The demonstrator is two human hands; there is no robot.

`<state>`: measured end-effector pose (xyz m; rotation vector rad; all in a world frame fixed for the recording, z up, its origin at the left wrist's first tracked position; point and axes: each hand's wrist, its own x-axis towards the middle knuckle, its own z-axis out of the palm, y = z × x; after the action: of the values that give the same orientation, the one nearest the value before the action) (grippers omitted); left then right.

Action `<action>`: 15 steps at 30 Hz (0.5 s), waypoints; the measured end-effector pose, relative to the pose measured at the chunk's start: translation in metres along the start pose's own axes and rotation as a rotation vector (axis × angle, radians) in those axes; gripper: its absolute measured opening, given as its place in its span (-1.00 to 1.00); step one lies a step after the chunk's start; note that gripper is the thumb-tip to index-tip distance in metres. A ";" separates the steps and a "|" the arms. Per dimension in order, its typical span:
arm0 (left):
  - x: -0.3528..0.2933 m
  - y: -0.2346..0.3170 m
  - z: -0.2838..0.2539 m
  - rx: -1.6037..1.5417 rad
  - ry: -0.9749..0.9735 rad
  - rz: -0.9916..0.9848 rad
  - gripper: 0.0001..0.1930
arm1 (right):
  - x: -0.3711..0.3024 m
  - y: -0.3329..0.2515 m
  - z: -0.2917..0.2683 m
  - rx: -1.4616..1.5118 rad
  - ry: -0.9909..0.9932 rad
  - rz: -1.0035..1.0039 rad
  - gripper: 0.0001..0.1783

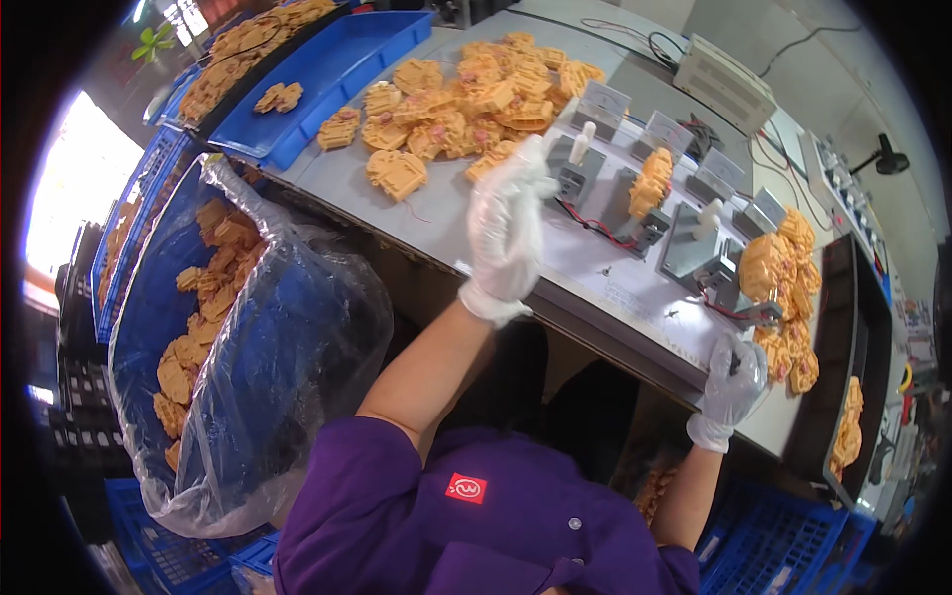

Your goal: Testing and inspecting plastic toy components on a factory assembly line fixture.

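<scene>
On the grey table (441, 218), tan parts (476, 99) lie heaped and one stands in a fixture (651, 234); the blue tray (347, 71) holds a few, the lined bin (147, 327) many, the black tray (838, 297) some. The gloved left hand (506, 233) is raised beside the heap, the right hand (732, 382) curls near the table's edge; whether either grips anything, I cannot tell.

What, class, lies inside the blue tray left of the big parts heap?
A small clump of orange parts lies in the blue tray; the floor beneath is hidden.
</scene>
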<state>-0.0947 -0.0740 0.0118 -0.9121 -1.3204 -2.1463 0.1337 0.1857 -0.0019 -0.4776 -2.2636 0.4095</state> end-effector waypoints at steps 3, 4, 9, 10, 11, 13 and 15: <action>0.028 0.001 -0.038 0.451 0.054 -0.121 -0.70 | 0.001 -0.010 -0.005 0.115 0.108 0.039 -0.69; 0.035 -0.018 -0.063 0.455 0.015 -0.187 -0.71 | 0.000 -0.010 -0.004 0.155 0.191 0.034 -0.63; 0.035 -0.040 -0.108 0.836 -0.550 -0.190 -0.62 | -0.004 -0.028 -0.018 0.280 0.284 -0.021 -0.53; 0.038 -0.029 -0.103 0.863 -0.528 -0.251 -0.57 | -0.006 -0.027 -0.023 0.277 0.273 -0.014 -0.55; 0.038 -0.025 -0.113 0.902 -0.450 -0.224 -0.56 | -0.008 -0.028 -0.025 0.293 0.255 -0.017 -0.57; 0.045 -0.008 -0.120 1.157 -0.424 -0.411 -0.57 | -0.014 -0.026 -0.031 0.332 0.262 0.013 -0.58; 0.046 -0.009 -0.120 1.222 -0.432 -0.355 -0.59 | -0.017 -0.025 -0.033 0.369 0.266 0.041 -0.59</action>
<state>-0.1674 -0.1796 0.0022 -0.5964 -2.6460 -0.8944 0.1640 0.1612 0.0199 -0.3616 -1.8704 0.7237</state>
